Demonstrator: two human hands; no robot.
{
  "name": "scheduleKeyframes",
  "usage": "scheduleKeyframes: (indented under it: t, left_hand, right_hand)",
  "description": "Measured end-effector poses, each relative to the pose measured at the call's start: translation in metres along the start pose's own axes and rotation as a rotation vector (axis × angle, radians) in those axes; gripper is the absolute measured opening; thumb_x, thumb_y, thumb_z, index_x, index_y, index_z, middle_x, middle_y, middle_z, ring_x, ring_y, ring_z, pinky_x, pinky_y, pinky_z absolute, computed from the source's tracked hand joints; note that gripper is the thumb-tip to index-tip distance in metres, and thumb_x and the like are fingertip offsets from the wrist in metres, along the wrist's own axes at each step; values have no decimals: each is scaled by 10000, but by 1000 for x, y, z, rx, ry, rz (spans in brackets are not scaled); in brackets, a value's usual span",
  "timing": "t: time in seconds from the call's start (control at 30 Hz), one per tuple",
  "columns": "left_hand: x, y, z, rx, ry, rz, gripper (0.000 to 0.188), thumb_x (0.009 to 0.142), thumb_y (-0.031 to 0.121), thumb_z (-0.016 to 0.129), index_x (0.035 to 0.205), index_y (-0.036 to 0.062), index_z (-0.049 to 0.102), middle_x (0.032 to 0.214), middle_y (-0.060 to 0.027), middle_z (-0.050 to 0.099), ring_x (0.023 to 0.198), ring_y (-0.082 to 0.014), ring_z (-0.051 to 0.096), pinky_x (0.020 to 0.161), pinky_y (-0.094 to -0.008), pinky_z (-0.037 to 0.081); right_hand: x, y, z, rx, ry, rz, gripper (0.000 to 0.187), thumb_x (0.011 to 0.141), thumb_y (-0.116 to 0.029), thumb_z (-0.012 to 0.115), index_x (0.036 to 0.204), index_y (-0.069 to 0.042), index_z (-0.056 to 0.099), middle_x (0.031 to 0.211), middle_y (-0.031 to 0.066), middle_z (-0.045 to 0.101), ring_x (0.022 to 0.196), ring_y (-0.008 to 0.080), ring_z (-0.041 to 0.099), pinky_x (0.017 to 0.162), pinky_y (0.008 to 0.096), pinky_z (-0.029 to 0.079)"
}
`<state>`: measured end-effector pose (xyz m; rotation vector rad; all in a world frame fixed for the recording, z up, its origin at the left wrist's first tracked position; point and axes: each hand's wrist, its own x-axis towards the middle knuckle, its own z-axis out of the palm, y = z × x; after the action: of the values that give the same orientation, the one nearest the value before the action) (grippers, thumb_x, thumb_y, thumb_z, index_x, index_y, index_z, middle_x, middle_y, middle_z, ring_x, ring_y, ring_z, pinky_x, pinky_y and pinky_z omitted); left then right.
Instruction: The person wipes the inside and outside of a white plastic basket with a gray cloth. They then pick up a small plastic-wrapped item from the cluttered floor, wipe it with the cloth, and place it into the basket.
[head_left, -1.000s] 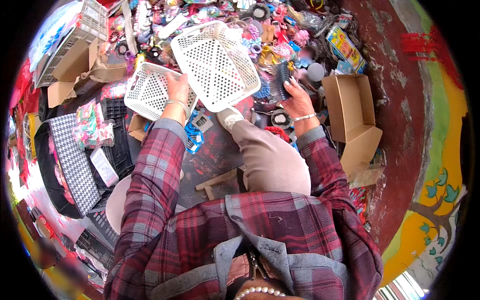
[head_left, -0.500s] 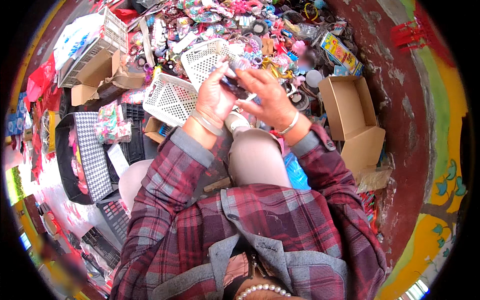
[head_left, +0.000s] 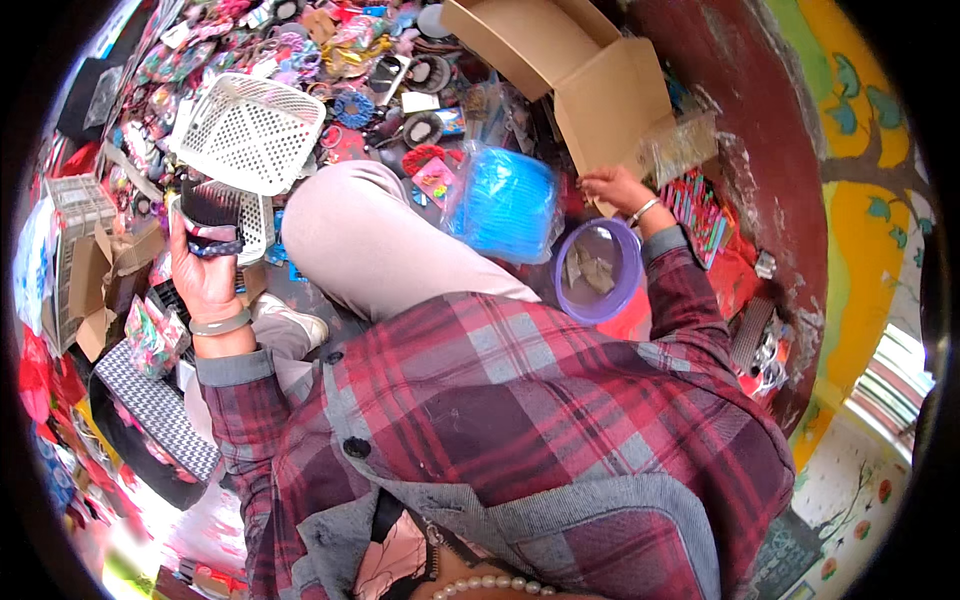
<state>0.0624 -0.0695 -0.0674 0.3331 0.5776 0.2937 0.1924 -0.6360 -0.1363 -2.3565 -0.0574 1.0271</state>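
Observation:
On the left, my left hand (head_left: 207, 287) holds up dark hair combs (head_left: 210, 207) with long black teeth, in front of the white perforated baskets. My right hand (head_left: 616, 190) is off to the right, its fingers closed together. Whatever they pinch, if anything, is too small to make out. It hovers beside the flap of an open cardboard box (head_left: 612, 100) and just above the rim of a purple bin (head_left: 633, 265). Some crumpled brownish scraps (head_left: 592, 270) lie inside that bin.
A blue clear-wrapped pack (head_left: 508, 203) lies between my knee and the bin. Beyond my leg, a white basket (head_left: 250, 130) sits among heaped hair accessories (head_left: 350, 45). A houndstooth-patterned box (head_left: 150, 400) stands at left; a dark red wall (head_left: 760, 150) rises at right.
My hands have parted: the left carries the combs leftward, and the right has moved away to the box and bin. The view has swung right, bringing the purple bin into sight.

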Motion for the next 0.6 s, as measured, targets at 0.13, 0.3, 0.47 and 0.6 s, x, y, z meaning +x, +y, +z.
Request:
scheduleKeyframes:
  t: [0.13, 0.3, 0.47, 0.6]
  left_hand:
    - [-11, -4, 4, -81, -192, -190, 216, 833, 38, 546, 1048, 22, 558, 1067, -112, 573, 861, -186, 533, 725, -311, 448]
    - [-8, -14, -2, 17, -158, -168, 271, 796, -69, 530, 1063, -23, 520, 1060, -132, 549, 874, -206, 512, 800, -335, 431]
    - [-16, -8, -7, 105, -185, -165, 346, 806, -43, 531, 1149, -27, 488, 1161, -138, 535, 1035, -250, 508, 923, -414, 392]
    - [-25, -7, -21, 81, -144, -185, 323, 791, -35, 548, 1111, -8, 519, 1112, -135, 567, 1021, -259, 528, 933, -439, 385]
  right_hand:
    - [-26, 62, 56, 268, -101, 206, 224, 825, -198, 578, 988, -57, 640, 779, 13, 618, 669, 117, 556, 623, 269, 464]
    - [-29, 217, 93, 41, 33, 363, 204, 808, -207, 549, 940, -74, 629, 679, 1, 573, 551, 131, 537, 453, 295, 441]
    - [-72, 229, 111, -271, -16, 417, 316, 810, -318, 469, 1036, -122, 568, 883, 110, 595, 779, 270, 574, 642, 377, 451]
    - [-69, 274, 152, -245, -66, 409, 421, 838, -347, 428, 1212, -163, 487, 1003, 144, 611, 923, 294, 587, 783, 391, 461]
